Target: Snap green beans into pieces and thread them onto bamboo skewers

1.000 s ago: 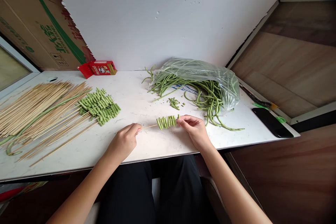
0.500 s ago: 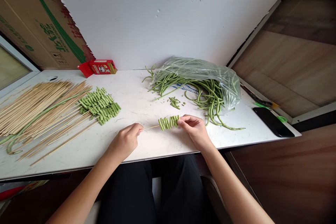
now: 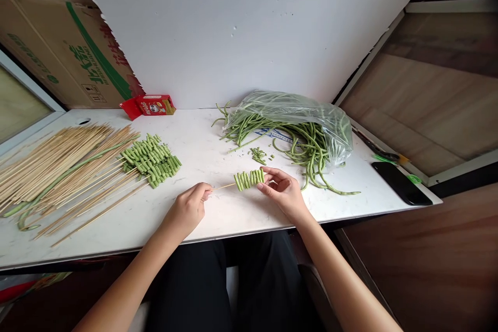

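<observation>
My left hand point(image 3: 189, 208) is closed on the bare end of a thin wooden skewer point(image 3: 224, 186), near the front of the table. A row of short green bean pieces point(image 3: 249, 180) is threaded crosswise on the skewer's other end. My right hand point(image 3: 284, 191) grips the right end of that row, with the thumb below and the forefinger above. The skewer's tip lies partly behind its fingers. To the left, several finished bean skewers point(image 3: 152, 160) are stacked with their bean ends together.
Many bare skewers point(image 3: 54, 158) lie at left, with a long bean across them. Behind are a red box point(image 3: 158, 105) and a carton point(image 3: 66, 52). Long beans point(image 3: 315, 140) spill from a clear plastic bag point(image 3: 288, 104). Bean scraps point(image 3: 258, 155), a phone point(image 3: 400, 182) and scissors point(image 3: 375, 146) lie rightward.
The fingers of my right hand have shifted slightly left along the row of bean pieces and opened a little around its end. My left hand keeps its hold. The view has tilted slightly.
</observation>
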`<move>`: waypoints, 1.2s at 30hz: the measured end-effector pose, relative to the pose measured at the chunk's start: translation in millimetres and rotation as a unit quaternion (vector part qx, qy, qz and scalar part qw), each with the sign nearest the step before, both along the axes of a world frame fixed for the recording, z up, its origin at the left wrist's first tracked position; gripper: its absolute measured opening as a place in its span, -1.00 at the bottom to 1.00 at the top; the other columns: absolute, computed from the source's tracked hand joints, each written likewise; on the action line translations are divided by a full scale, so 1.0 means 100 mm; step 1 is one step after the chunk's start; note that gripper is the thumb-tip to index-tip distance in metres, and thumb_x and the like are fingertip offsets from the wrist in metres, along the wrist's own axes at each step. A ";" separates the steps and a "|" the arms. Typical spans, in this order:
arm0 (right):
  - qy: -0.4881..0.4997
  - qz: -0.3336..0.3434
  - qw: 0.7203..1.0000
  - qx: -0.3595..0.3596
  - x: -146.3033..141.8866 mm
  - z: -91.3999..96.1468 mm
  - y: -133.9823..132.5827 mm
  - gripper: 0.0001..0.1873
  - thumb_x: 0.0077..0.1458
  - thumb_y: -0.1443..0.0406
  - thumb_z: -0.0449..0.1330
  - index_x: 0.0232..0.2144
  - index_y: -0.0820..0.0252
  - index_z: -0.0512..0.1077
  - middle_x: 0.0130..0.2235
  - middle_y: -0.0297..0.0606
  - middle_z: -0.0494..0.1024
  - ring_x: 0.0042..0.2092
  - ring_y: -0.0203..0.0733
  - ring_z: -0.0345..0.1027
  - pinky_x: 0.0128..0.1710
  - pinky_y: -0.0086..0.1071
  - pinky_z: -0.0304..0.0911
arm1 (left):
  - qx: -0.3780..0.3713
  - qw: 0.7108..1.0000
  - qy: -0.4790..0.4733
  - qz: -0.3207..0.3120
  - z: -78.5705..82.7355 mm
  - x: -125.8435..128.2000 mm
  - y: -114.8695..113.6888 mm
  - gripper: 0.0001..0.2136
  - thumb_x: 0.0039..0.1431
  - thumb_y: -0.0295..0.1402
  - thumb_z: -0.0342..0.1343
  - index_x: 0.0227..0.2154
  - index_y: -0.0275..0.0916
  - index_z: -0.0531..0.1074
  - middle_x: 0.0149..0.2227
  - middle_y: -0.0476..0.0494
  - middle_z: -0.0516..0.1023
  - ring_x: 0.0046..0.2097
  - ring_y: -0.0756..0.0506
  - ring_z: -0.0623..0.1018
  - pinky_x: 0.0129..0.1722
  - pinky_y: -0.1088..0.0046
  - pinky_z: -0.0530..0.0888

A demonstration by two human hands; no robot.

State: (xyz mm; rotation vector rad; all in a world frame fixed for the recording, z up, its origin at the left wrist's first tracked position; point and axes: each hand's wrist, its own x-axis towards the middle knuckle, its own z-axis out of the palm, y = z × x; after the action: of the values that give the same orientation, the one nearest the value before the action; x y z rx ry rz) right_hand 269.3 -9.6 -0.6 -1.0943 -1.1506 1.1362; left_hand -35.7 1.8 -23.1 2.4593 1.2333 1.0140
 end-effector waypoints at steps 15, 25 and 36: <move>-0.019 -0.019 1.000 0.013 0.06 -0.02 0.03 -0.48 0.26 -0.06 0.32 0.08 0.17 0.59 -0.26 -0.21 0.59 -0.28 -0.17 0.40 -0.28 -0.31 0.36 | 0.001 0.997 -0.022 0.075 0.20 -0.23 0.03 -0.75 0.34 -0.59 -0.07 -0.15 -0.15 0.43 -0.26 -0.12 0.59 -0.22 -0.11 0.62 -0.18 0.38 0.55; -0.055 -0.036 0.998 0.008 0.06 -0.01 0.03 -0.50 0.20 -0.09 0.36 -0.05 0.17 0.66 -0.27 -0.17 0.60 -0.27 -0.14 0.38 -0.26 -0.28 0.35 | 0.084 0.958 -0.017 0.274 0.70 -1.31 0.11 -0.82 0.40 -0.38 0.04 -0.24 -0.24 0.55 -0.18 -0.19 0.58 -0.19 -0.13 0.56 -0.15 0.36 0.49; -0.109 -0.045 0.993 0.001 0.03 0.05 0.01 -0.48 0.13 -0.13 0.39 -0.13 0.16 0.68 -0.28 -0.12 0.63 -0.30 -0.11 0.40 -0.27 -0.26 0.36 | 0.015 0.963 0.020 0.268 0.45 -1.59 0.24 -0.82 0.24 -0.46 0.09 -0.30 -0.23 0.61 -0.25 -0.17 0.67 -0.21 -0.17 0.58 -0.15 0.30 0.52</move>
State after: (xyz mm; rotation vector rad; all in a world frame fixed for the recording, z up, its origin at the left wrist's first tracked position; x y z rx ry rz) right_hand 272.2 -8.8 4.7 -1.2800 -1.2569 0.9619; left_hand -194.8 26.1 22.1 2.2161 1.9727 1.1063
